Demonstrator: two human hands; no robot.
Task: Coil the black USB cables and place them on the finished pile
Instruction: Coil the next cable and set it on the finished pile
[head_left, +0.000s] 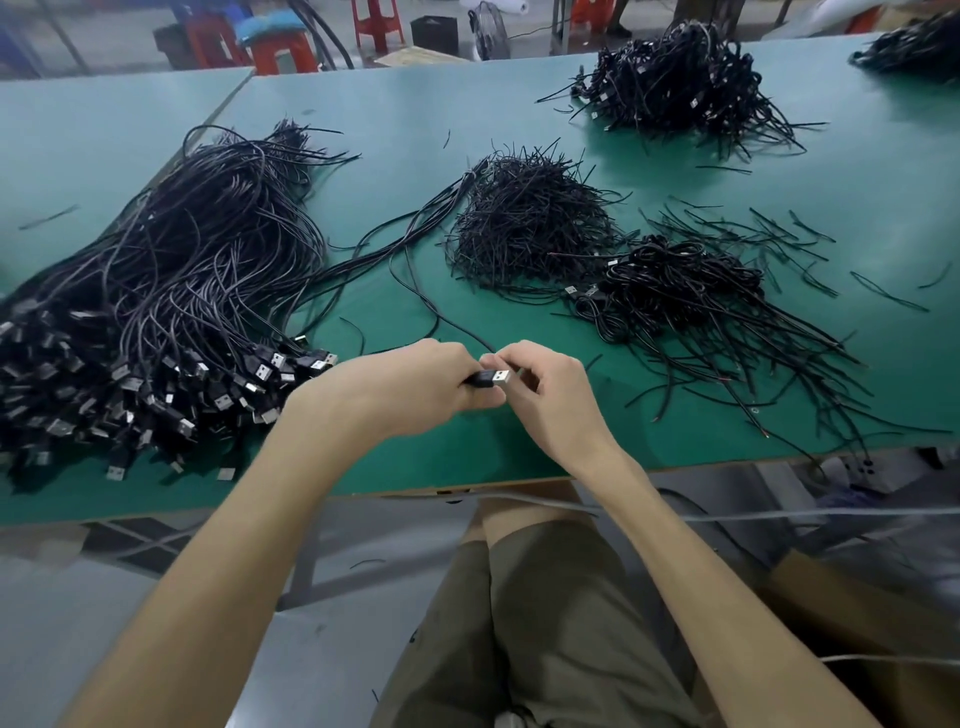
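Two hands are hovering together over the near edge of the green table: your left hand is gripping one USB cable by its black plug in curled fingers, and your right hand is pinching the metal tip. Its cord is trailing away between the loose bundle at left and the coiled pile at right.

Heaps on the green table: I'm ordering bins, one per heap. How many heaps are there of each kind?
Heap of long uncoiled cables: 1
Heap of short strands: 1
Heaps of coiled cables: 2, near heap and far heap
Corner heap, cut off, kind unclear: 1
Total: 5
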